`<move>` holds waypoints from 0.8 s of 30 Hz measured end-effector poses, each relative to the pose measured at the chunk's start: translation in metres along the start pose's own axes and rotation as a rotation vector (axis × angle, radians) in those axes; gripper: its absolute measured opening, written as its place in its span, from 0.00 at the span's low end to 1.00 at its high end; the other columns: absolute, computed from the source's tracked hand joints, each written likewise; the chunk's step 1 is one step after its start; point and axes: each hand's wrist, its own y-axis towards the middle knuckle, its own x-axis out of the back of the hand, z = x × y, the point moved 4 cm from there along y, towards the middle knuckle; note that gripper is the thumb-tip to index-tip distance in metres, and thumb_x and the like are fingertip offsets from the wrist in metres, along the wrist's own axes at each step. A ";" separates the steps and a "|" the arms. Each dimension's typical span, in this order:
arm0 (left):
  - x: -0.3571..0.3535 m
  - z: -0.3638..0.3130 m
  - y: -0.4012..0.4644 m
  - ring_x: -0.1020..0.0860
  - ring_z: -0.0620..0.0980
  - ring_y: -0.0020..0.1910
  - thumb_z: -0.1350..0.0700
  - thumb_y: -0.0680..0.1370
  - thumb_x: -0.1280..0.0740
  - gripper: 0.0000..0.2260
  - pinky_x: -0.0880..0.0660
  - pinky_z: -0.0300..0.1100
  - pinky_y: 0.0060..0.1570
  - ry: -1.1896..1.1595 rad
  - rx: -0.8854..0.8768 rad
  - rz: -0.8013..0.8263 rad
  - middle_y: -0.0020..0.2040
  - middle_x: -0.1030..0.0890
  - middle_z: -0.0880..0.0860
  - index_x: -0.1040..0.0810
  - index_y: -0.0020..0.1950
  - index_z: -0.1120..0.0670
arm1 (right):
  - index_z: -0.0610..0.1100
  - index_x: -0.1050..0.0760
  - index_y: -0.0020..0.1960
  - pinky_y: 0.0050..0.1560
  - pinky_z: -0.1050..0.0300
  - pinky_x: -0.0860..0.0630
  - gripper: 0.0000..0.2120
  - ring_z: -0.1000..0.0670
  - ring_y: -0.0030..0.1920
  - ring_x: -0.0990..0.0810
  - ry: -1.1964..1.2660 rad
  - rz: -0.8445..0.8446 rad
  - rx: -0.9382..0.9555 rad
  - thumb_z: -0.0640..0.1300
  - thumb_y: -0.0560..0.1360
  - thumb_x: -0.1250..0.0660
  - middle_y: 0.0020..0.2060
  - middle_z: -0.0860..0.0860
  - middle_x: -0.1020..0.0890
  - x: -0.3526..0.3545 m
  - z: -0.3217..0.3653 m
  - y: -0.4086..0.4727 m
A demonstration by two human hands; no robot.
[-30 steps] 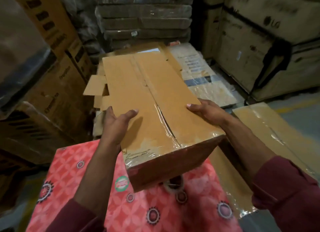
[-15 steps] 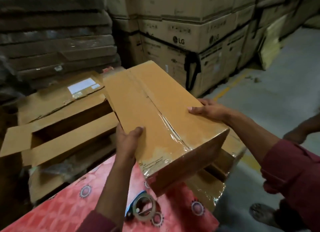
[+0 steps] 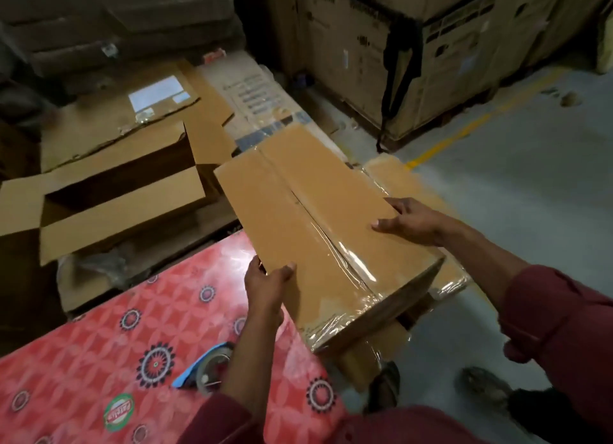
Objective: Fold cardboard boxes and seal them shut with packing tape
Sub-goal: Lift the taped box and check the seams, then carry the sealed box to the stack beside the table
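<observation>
- Sealed cardboard box (image 3: 318,231) has swung right since half a second ago: it now hangs past the right edge of the red patterned tabletop (image 3: 99,360), over the wrapped flat cartons (image 3: 401,181) on the floor.
- Left hand (image 3: 267,284) keeps its grip on the near left edge, thumb on top, fingers curled under.
- Right hand (image 3: 411,221) still clasps the right edge, fingers spread over the top face.
- Clear tape runs along the centre seam and wraps over the near end.
- Tape roll (image 3: 210,370) now lies more in the open on the tabletop, just left of the left forearm.
- Open unsealed box (image 3: 109,204) sits left of the held box, flaps out, apart from it.
- Edges: stacked printed cartons (image 3: 414,62) wall off the far side; bare floor (image 3: 530,184) with a yellow line (image 3: 464,131) lies open to the right.
</observation>
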 end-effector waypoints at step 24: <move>-0.063 0.126 0.033 0.33 0.60 0.78 0.58 0.70 0.18 0.49 0.32 0.50 0.75 0.384 0.178 -0.162 0.81 0.33 0.58 0.43 0.84 0.56 | 0.46 0.24 0.70 0.63 0.44 0.21 0.31 0.45 0.59 0.19 -0.087 -0.094 -0.313 0.48 0.70 0.19 0.58 0.49 0.17 -0.023 -0.182 0.070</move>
